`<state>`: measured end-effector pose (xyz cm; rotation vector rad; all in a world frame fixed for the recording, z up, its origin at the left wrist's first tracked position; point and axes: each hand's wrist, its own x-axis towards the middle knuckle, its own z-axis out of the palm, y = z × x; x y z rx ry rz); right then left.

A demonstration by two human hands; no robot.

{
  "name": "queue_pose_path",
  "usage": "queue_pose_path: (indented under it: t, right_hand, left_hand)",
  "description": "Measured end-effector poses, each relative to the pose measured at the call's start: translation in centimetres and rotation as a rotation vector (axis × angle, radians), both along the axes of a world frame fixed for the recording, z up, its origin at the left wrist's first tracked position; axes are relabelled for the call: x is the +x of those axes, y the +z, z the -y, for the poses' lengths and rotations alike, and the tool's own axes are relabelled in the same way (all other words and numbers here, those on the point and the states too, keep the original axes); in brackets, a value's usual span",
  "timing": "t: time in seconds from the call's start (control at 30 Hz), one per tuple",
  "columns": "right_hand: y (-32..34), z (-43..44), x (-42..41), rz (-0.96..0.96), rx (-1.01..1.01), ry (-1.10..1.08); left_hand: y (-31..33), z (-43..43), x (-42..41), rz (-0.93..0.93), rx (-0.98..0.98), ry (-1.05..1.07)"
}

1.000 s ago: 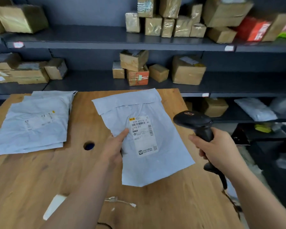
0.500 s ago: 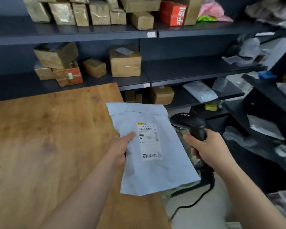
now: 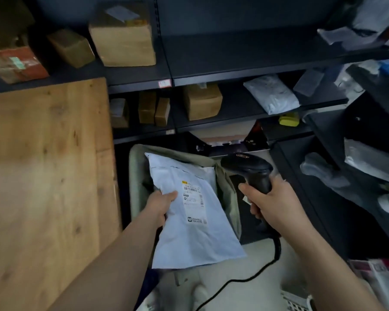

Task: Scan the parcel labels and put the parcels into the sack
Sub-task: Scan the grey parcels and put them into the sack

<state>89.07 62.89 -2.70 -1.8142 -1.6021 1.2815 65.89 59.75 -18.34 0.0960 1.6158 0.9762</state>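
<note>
Fingers of left hand: pinching the grey parcel at its 9 o'clock edge, thumb on top, the others hidden beneath. Fingers of right hand: wrapped round the handle of black scanner, at 3 o'clock from the parcel, nose toward 9 o'clock.

Head view, the only one. Parcel held tilted above the open mouth of the greenish sack, label facing up. Far end over the opening, near end seeming to reach past the near rim toward 6 o'clock. Wooden table at 9 o'clock, dark shelves with boxes at 12 o'clock.

Possible trouble, as judgement only:
- Risk of sliding over the near rim to the floor if released now, with so much hanging outside the mouth.
- Smooth film and a one-edge pinch: risk of an early drop.
- Soft folded rim at 3 o'clock: could catch a corner.
- Cable at 5 o'clock: could snag on the sack.
- Scan done or not: cannot tell. If not, need to fish the parcel out again.
</note>
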Motion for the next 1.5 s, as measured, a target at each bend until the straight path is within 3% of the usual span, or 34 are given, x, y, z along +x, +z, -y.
queue_pose_path:
  t: [0.2,0.4,0.6,0.7,0.87,1.07,1.27,1.5]
  right_hand:
    - [-6.6,-3.2,0.2,-0.021,-0.068,-0.008]
    - [-11.3,-4.7,-0.4,-0.045,-0.104,-0.003]
    - [-11.8,-4.8,-1.6,-0.052,-0.106,0.024]
    - [-10.8,-4.4,-2.2,-0.041,-0.082,0.045]
    - [-6.7,-2.5,-3.9,-0.042,-0.048,0.088]
    - [1.1,2.9,-8.6,-0.126,-0.001,0.167]
    - [8.2,11.2,-17.8,-0.161,0.099,0.376]
    - [13.1,23.9,-34.3,-0.126,0.235,0.585]
  left_hand:
    - [-8.5,-4.0,-0.7,-0.144,-0.102,-0.013]
    - [-13.0,-4.9,-0.1,-0.353,-0.263,-0.021]
    - [-13.0,-4.4,-0.3,-0.47,-0.335,0.014]
    - [-10.1,-4.5,-0.1,-0.476,-0.301,0.02]
    - [-1.8,-1.8,-0.4,-0.371,0.001,-0.027]
    - [9.3,6.9,-5.6,-0.495,0.221,-0.077]
    - [16.8,17.4,-14.8,-0.753,0.214,0.014]
    - [20.3,32.5,-30.4,-0.944,0.203,0.137]
